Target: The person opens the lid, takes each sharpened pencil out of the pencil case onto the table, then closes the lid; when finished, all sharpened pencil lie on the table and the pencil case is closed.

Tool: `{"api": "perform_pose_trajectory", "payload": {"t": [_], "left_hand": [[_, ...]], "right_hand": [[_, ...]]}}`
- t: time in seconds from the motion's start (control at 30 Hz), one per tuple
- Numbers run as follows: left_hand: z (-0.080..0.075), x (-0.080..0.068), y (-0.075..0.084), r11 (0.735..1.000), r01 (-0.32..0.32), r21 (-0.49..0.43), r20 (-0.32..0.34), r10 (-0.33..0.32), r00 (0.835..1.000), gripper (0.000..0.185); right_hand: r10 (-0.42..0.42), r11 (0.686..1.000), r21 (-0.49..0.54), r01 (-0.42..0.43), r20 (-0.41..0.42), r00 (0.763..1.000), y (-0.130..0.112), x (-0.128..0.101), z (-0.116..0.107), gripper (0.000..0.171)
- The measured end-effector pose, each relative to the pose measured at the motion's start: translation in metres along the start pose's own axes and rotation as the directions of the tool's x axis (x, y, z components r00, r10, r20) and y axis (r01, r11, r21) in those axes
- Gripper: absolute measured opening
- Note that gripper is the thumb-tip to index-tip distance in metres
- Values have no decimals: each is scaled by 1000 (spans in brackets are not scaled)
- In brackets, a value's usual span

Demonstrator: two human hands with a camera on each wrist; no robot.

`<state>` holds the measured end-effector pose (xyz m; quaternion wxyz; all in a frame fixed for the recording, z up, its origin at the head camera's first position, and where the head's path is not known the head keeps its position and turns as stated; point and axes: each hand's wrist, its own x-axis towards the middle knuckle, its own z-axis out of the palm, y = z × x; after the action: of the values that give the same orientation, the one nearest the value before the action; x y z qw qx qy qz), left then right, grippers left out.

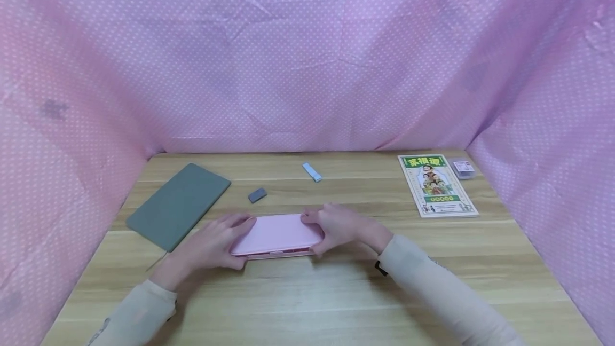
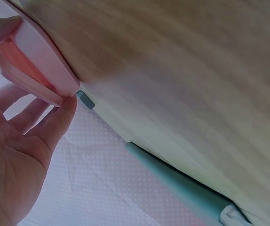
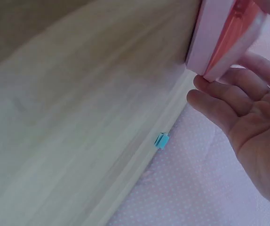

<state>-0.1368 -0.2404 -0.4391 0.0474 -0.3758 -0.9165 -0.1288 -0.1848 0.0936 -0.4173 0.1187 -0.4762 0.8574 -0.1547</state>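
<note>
A flat pink case (image 1: 280, 234) with a reddish inside lies near the middle of the table, its lid slightly raised along the near side. My left hand (image 1: 216, 243) grips its left end, the thumb and fingers set around lid and base. At the right end my right hand (image 1: 340, 227) holds it the same way. In the left wrist view the gap in the case (image 2: 29, 61) shows the reddish lining between lid and base. The right wrist view shows the other end of the case (image 3: 229, 40), also parted. What lies inside is hidden.
A green notebook (image 1: 180, 206) lies at the left. Behind the case are a small dark grey block (image 1: 257, 195) and a light blue strip-shaped item (image 1: 312, 172). At the far right lie an illustrated booklet (image 1: 436, 186) and a small clear box (image 1: 463, 169). Pink dotted cloth (image 1: 307, 68) encloses the table.
</note>
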Motion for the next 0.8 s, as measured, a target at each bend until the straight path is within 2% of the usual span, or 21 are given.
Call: {"api": "perform_pose_trajectory", "payload": {"t": [0.1,0.27,0.4,0.53,0.67,0.73,0.8], "left_hand": [[0,0,-2,999,11,-40,14,-11,1000,89],[-3,3,-8,993,32,-114,48,-27,998,90],[-7,6,-11,974,102,-201,93,-84,992,93],[-5,5,-15,938,167,-305,112,-138,984,112],[-1,-1,-20,887,171,-428,101,-141,985,127],[0,-4,-22,855,175,-488,93,-149,984,128],[0,-7,-23,829,181,-529,87,-159,983,125]], "right_hand": [[16,999,42,-17,21,1000,1,-1,-3,70],[49,998,44,-51,33,998,2,-1,-8,75],[81,995,60,-84,50,995,4,-2,-13,76],[97,986,132,-105,71,993,5,-3,-16,74],[91,963,249,-102,52,994,9,-6,-14,69],[90,935,344,-91,19,996,12,-7,-11,64],[99,889,450,-81,-17,995,15,-8,-9,57]]}}
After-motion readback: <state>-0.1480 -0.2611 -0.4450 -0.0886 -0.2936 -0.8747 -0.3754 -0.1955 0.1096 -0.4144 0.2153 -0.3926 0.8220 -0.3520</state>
